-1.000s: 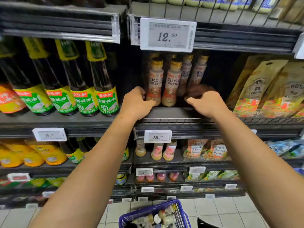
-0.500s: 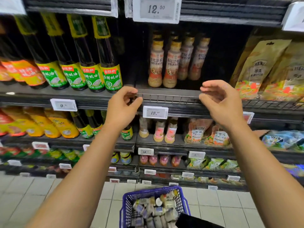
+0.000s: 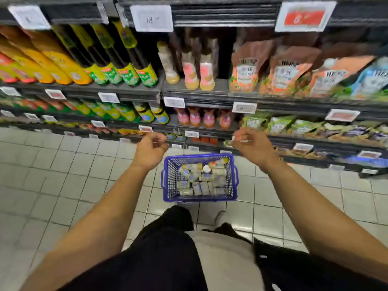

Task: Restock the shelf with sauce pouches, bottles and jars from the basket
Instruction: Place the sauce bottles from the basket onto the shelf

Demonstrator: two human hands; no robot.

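Left hand [image 3: 150, 151]: our grip is loose and holds nothing.
Right hand [image 3: 253, 145]: same, loose, nothing in it.
Basket [image 3: 168, 181]: on the floor between our hands, full of bottles [image 3: 202, 179].
Shelf [image 3: 210, 89]: far, behind the basket.

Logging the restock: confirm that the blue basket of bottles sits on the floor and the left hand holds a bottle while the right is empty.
Not quite. The head view shows the left hand holding nothing, like the right hand. The blue basket of bottles does sit on the floor.
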